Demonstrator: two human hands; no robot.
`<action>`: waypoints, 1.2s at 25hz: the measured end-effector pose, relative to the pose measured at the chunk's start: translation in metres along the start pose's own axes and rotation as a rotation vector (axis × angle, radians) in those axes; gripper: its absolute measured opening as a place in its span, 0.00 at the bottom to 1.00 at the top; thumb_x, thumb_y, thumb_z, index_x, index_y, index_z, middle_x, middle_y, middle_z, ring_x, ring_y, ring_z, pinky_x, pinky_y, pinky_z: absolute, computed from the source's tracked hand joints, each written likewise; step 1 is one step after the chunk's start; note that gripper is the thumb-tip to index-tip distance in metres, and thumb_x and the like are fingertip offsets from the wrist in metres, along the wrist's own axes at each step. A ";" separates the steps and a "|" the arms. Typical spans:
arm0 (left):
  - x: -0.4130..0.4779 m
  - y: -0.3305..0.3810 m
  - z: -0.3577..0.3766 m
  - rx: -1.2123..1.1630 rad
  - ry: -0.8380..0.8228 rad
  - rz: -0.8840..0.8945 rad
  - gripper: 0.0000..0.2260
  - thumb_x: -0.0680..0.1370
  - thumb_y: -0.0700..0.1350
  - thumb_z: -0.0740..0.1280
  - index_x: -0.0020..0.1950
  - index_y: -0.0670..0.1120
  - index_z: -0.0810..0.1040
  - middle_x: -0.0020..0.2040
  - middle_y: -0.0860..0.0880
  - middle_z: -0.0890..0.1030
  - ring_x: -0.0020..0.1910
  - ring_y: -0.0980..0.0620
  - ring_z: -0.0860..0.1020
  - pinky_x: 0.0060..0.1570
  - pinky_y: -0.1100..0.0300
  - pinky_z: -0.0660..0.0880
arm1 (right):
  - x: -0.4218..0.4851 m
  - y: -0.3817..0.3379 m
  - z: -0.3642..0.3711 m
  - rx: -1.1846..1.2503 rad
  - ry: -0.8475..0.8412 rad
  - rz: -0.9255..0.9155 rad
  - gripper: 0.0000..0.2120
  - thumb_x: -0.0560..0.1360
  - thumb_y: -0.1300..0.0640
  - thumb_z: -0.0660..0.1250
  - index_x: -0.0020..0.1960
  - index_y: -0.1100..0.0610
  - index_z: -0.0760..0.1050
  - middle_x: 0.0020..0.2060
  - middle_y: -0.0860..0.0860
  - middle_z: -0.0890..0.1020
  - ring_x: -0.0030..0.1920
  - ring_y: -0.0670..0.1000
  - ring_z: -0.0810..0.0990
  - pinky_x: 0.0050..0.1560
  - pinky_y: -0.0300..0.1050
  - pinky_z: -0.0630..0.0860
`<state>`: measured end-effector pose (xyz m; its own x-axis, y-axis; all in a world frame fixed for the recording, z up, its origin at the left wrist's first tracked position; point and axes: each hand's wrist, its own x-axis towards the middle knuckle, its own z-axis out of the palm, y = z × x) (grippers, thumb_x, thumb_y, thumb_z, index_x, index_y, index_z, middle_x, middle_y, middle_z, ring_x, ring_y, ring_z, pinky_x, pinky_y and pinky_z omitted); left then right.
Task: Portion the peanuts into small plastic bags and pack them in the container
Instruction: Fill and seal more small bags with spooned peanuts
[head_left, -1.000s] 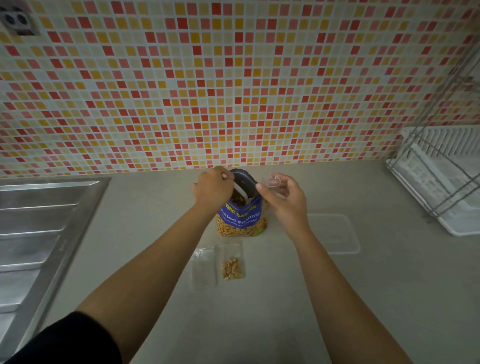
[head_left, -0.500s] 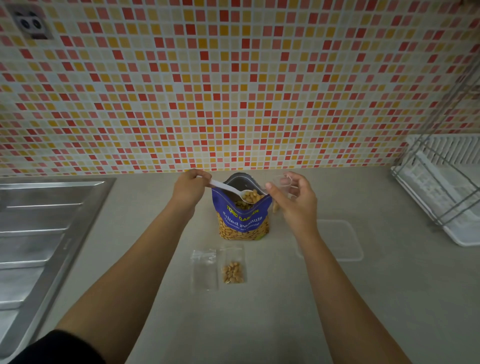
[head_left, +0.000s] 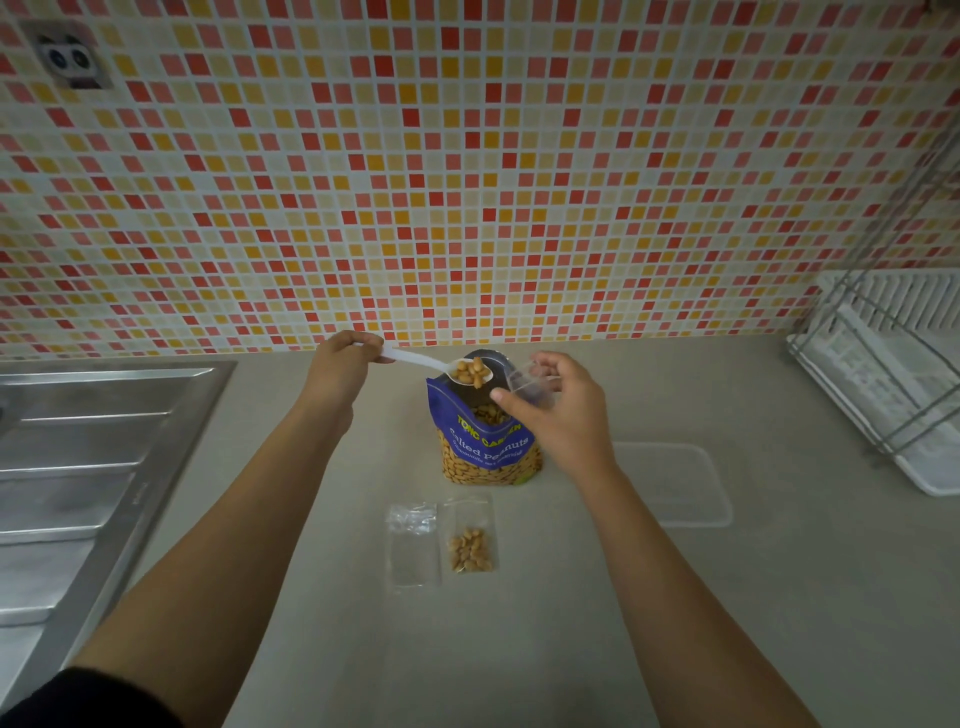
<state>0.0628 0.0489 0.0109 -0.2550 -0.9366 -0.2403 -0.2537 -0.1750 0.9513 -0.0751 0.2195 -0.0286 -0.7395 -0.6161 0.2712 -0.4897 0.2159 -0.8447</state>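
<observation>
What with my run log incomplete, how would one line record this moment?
left hand holds loaded spoon | right hand holds small bag | spoon above peanut pouch

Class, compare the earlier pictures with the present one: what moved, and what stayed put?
The left hand lifted the white spoon out of the blue peanut bag, now heaped with peanuts, toward the small clear bag that the right hand pinches open. Nothing was grasped or released. The filled bag, the empty bag and the clear container stayed put on the counter.

A home kitchen: steel sink (head_left: 93, 457), tiled wall (head_left: 467, 171), dish rack (head_left: 893, 374)
</observation>
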 end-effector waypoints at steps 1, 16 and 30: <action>0.000 0.006 -0.002 -0.003 0.009 -0.004 0.06 0.78 0.42 0.64 0.52 0.43 0.78 0.56 0.49 0.76 0.57 0.50 0.70 0.65 0.52 0.64 | 0.000 0.000 0.003 -0.029 -0.007 -0.004 0.29 0.63 0.42 0.76 0.59 0.53 0.73 0.52 0.46 0.79 0.49 0.45 0.77 0.49 0.42 0.77; -0.017 0.049 0.011 0.172 -0.103 0.289 0.06 0.78 0.41 0.61 0.47 0.44 0.78 0.48 0.49 0.79 0.48 0.52 0.72 0.43 0.62 0.68 | 0.007 -0.007 0.009 -0.115 -0.033 -0.009 0.26 0.62 0.40 0.75 0.54 0.51 0.74 0.47 0.43 0.77 0.49 0.46 0.77 0.51 0.54 0.77; -0.026 0.066 0.001 0.531 -0.105 0.672 0.05 0.78 0.46 0.63 0.50 0.46 0.75 0.46 0.47 0.82 0.37 0.51 0.77 0.38 0.56 0.75 | 0.011 -0.014 -0.019 0.107 0.014 0.188 0.27 0.63 0.41 0.76 0.56 0.53 0.75 0.47 0.45 0.79 0.44 0.42 0.78 0.43 0.37 0.75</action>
<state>0.0518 0.0625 0.0799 -0.5860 -0.7529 0.2997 -0.4137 0.5959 0.6883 -0.0852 0.2245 -0.0051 -0.8201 -0.5615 0.1102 -0.2911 0.2437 -0.9251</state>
